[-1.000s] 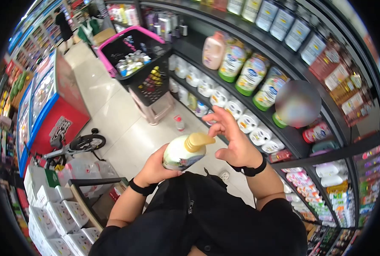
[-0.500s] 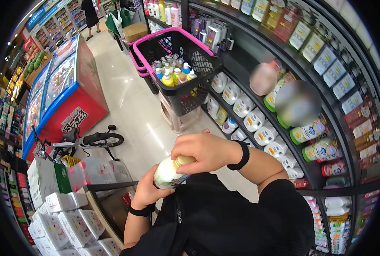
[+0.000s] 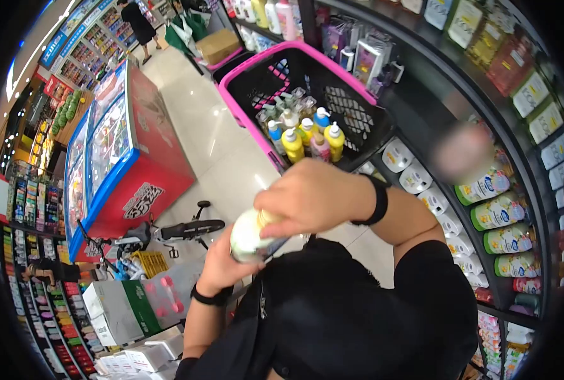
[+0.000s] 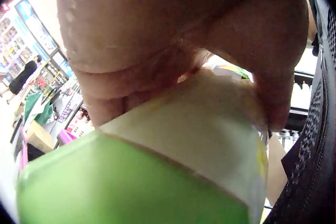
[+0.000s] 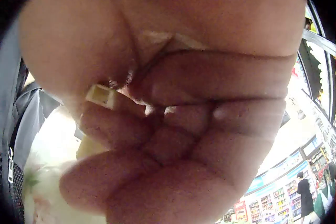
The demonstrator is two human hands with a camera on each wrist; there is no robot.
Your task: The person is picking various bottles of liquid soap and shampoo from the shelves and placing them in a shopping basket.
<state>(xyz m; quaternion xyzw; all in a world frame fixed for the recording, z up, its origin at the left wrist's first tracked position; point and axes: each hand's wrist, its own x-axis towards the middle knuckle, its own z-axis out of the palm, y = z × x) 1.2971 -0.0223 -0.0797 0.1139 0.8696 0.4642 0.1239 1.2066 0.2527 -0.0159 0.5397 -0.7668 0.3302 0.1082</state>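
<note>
left hand (image 3: 222,263): my fingers curl round the lower body of the cream bottle (image 3: 247,239) and grip it from below. Wrist view shows thumb and fingers pressed on its green-and-white label (image 4: 131,192).
right hand (image 3: 310,202): clamped over the bottle top, fingers (image 5: 173,129) curled tight together round the tan cap (image 5: 102,95).
bottle position: tilted, in front of my chest, between both hands, just above my black top (image 3: 332,316).
basket (image 3: 260,60): pink-rimmed, black, ahead of me; holds small upright bottles (image 3: 307,136).
shelf, right side: rows of white and green detergent jugs (image 3: 497,212).
left side: red chest freezer (image 3: 155,168), small bike (image 3: 181,229) on the floor beside it.
</note>
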